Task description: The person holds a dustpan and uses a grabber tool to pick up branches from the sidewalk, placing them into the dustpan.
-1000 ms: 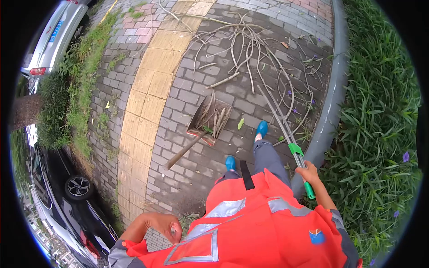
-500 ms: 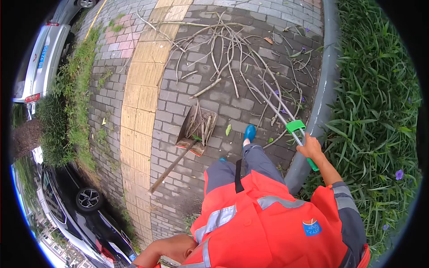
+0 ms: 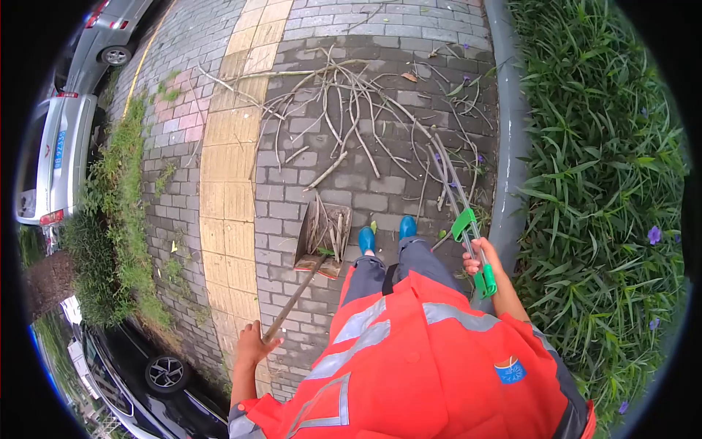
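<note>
Person's right hand (image 3: 482, 257) clamped around silver litter tongs (image 3: 466, 217) with green bracket and grips; long axis runs forward, slightly left, tips toward bare branches (image 3: 356, 110). Worn grey-brown dustpan (image 3: 303, 241), reddish rear edge, twigs inside, sits on pavers ahead-left of blue shoes (image 3: 367, 240). Its brown handle (image 3: 292, 301) slants back-left, end at left hand (image 3: 254, 344); cannot tell if fingers close on it.

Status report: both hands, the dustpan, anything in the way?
Right hand holding tongs. Left hand at end of dustpan handle, grip unclear. Dustpan on paving, sticks inside. Loose branches spread across paving ahead.
</note>
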`<state>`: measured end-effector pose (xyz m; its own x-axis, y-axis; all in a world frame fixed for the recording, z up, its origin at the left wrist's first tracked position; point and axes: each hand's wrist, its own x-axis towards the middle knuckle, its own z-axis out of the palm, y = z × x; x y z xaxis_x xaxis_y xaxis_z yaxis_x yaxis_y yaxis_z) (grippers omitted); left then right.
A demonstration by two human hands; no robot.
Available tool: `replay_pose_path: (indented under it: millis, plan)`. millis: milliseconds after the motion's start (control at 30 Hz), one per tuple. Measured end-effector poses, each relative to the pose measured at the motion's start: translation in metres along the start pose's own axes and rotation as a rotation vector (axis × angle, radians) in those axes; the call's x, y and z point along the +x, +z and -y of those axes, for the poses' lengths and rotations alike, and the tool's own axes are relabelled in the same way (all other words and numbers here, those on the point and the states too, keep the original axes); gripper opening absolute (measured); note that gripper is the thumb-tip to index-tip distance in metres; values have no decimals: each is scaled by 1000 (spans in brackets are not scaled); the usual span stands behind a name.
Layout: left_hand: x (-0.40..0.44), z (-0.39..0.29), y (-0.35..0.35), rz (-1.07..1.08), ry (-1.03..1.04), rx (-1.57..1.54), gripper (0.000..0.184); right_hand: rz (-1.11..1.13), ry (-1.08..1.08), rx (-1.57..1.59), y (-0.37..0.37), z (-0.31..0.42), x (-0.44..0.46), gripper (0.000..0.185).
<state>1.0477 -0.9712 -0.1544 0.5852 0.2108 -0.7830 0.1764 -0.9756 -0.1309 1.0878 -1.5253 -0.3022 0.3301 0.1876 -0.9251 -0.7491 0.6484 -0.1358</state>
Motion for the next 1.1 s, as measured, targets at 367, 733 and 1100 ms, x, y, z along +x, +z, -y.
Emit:
replay_pose_path:
  millis: [367, 733, 1100]
  plan:
    - [11, 73, 102, 368, -397, -873, 42, 469, -123, 764, 32, -33, 104, 32]
    - [43, 48, 86, 155, -398, -1063, 55, -136, -524, 83, 50, -74, 42, 17]
    - [88, 65, 134, -127, -212, -902, 50, -360, -717, 152, 28, -17, 10, 18]
